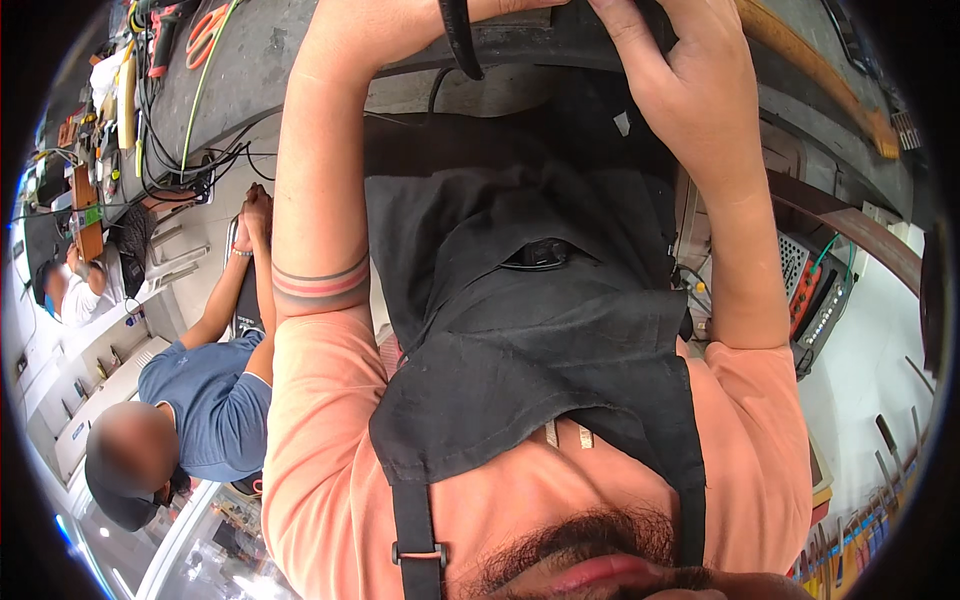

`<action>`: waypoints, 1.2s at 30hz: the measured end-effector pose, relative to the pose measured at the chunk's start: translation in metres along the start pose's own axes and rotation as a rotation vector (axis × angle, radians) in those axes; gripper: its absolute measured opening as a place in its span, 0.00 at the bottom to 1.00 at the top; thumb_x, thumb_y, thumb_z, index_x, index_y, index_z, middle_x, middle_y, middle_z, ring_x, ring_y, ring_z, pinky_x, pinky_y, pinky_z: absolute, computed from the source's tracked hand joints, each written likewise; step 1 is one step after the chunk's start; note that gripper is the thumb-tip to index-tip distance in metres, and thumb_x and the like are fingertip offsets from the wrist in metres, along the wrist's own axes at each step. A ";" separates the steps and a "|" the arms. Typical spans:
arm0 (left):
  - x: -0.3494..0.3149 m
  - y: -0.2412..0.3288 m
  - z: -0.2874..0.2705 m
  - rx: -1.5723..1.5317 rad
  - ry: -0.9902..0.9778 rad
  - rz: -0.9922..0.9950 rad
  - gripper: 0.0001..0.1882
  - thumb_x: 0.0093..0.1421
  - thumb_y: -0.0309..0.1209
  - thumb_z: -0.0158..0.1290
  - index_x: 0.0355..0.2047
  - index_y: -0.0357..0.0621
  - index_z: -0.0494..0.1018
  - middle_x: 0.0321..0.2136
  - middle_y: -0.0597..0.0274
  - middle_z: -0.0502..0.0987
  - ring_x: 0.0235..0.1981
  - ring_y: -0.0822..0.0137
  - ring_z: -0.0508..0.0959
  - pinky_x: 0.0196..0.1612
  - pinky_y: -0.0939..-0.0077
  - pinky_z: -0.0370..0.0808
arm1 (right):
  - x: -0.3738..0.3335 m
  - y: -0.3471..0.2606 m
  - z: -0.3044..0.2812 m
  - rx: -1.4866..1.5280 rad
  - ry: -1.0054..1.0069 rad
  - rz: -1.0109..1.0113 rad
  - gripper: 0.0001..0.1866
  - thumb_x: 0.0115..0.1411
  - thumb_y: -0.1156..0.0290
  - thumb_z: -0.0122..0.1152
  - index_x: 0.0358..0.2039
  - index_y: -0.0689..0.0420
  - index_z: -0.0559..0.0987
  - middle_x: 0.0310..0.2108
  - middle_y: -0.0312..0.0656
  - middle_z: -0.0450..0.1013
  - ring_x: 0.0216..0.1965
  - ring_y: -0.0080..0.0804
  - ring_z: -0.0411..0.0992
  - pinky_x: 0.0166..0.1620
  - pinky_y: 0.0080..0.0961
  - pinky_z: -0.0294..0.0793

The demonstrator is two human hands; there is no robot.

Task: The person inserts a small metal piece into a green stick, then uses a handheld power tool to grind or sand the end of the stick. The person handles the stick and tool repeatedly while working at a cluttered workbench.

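My left hand (425, 18) reaches over the edge of the dark workbench (270, 60) and is partly cut off by the top of the picture. Its visible finger side points right, toward my other hand. Across it hangs a black, curved, tapering piece (459, 40) like a handle; its upper end is out of view. My right hand (680, 70) comes in from the right, thumb side toward the left hand. Both hands look closed, their fingertips close together at the top edge. Whatever lies between them is hidden. A black apron (540, 330) covers my front and lap.
Orange-handled scissors (206, 38), a red and black hand tool (163, 45) and loose cables (150, 150) lie on the left. A long wooden piece (820, 75) rests on the bench at right, above a grey electrical unit (815, 290). A seated person (215, 390) is close on my left.
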State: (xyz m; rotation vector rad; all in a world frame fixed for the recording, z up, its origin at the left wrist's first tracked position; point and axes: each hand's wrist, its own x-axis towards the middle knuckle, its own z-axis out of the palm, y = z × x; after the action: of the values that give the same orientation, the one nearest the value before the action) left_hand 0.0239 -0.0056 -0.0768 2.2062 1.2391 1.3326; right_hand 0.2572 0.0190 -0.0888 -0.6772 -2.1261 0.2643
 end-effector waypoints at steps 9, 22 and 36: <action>0.001 0.008 -0.003 0.061 0.010 -0.022 0.42 0.47 0.36 0.75 0.61 0.36 0.71 0.58 0.52 0.72 0.60 0.59 0.71 0.63 0.66 0.67 | 0.004 0.005 -0.002 0.065 -0.017 -0.065 0.14 0.61 0.78 0.65 0.48 0.59 0.81 0.50 0.56 0.76 0.60 0.59 0.69 0.64 0.46 0.66; 0.010 0.016 -0.009 0.164 -0.099 -0.211 0.42 0.44 0.39 0.76 0.59 0.36 0.74 0.60 0.53 0.74 0.62 0.58 0.73 0.66 0.62 0.67 | 0.016 0.032 -0.022 0.199 -0.015 -0.083 0.21 0.60 0.69 0.68 0.53 0.60 0.77 0.48 0.54 0.74 0.53 0.57 0.72 0.62 0.52 0.67; 0.008 0.023 -0.010 0.206 -0.079 -0.349 0.46 0.39 0.46 0.78 0.57 0.38 0.75 0.58 0.48 0.76 0.60 0.52 0.76 0.61 0.58 0.72 | 0.013 0.033 -0.003 0.045 -0.076 -0.020 0.30 0.58 0.54 0.69 0.60 0.46 0.75 0.51 0.48 0.72 0.56 0.51 0.69 0.68 0.55 0.57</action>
State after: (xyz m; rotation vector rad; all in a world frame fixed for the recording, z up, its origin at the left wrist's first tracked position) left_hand 0.0294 -0.0148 -0.0521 2.0208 1.7007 1.0115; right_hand 0.2660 0.0532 -0.0918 -0.6280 -2.1914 0.3310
